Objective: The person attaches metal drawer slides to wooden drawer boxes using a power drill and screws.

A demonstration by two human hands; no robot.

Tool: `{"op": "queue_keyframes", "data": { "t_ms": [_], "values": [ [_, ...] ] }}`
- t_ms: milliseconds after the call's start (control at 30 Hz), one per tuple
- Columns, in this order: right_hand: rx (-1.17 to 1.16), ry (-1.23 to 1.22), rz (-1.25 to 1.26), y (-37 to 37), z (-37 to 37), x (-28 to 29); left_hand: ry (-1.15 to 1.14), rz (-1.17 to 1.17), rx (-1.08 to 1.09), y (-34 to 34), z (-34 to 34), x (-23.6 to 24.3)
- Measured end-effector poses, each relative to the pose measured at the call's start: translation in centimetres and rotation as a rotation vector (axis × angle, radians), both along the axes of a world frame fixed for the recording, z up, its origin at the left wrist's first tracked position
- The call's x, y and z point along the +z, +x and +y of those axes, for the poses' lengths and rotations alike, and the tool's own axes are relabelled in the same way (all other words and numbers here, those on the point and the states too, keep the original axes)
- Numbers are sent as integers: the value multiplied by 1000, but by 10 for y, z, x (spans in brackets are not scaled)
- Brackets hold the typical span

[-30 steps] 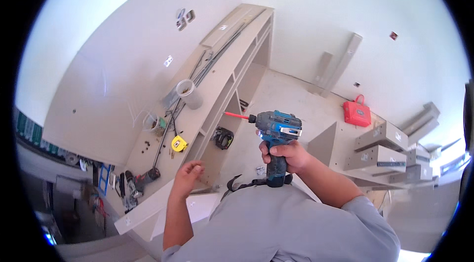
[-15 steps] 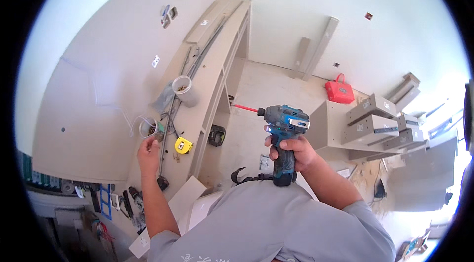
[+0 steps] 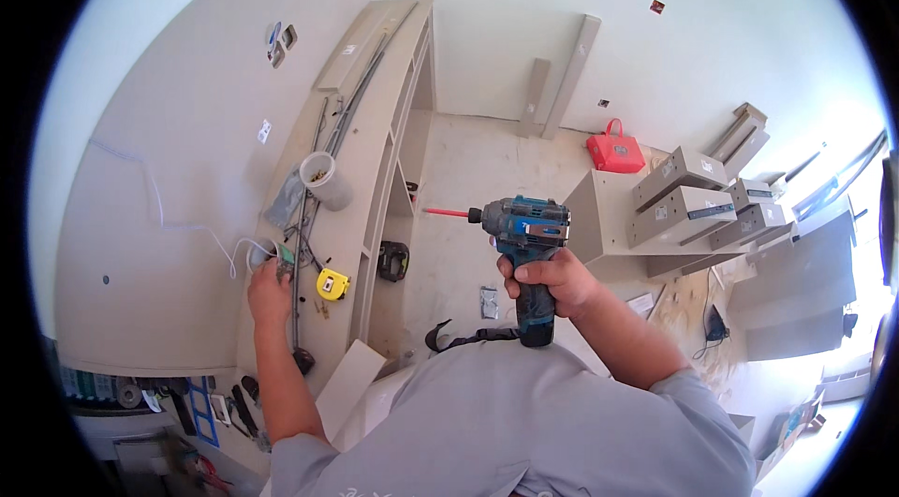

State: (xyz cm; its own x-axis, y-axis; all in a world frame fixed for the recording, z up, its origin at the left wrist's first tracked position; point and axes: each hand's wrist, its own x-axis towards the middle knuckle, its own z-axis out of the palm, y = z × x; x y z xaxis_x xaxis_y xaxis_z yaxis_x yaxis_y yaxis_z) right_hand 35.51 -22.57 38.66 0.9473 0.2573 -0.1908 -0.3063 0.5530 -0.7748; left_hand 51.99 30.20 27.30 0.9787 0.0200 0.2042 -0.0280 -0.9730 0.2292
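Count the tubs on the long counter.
2: one tub farther along the counter, another tub at the left hand, which partly hides it. Others could be hidden.

We see the power driver (image 3: pixel 526 224) just right of the middle of the frame, blue and black with scuffed housing. Its body lies roughly level, side-on to us, and a long red bit (image 3: pixel 446 211) is fitted in the dark chuck, pointing toward the left edge. A silvery clip sits on the side we face; the handle, partly covered, runs down to a thick dark base at lower centre. Left of centre we find a small white tub (image 3: pixel 254 256), largely hidden, a green patch showing beside its rim; we cannot make out its contents.
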Motion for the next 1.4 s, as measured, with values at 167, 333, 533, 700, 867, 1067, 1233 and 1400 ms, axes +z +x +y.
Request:
{"op": "queue_keyframes", "data": {
  "t_ms": [167,333,533,700,867,1067,1233,1400],
  "values": [
    [-9,29,1,-5,-1,3,7,35,59,7,2,2],
    [-32,53,13,-7,1,0,133,86,78,17,2,-2],
    [-55,64,34,-7,-1,-3,106,9,25,35,27,-31],
    [-62,22,10,-6,-10,-10,-16,-26,81,20,32,-13],
    [-67,84,12,-6,-15,-18,-147,-30,25,-28,12,29],
    [-136,40,-108,-4,-17,-30,-225,-61,-309,-77,-9,53],
    [-121,127,-117,-6,-25,-35,-178,-10,-453,-102,-47,63],
    [-156,173,-91,-11,-29,-43,-100,20,-591,-111,-86,54]
  ]
}}
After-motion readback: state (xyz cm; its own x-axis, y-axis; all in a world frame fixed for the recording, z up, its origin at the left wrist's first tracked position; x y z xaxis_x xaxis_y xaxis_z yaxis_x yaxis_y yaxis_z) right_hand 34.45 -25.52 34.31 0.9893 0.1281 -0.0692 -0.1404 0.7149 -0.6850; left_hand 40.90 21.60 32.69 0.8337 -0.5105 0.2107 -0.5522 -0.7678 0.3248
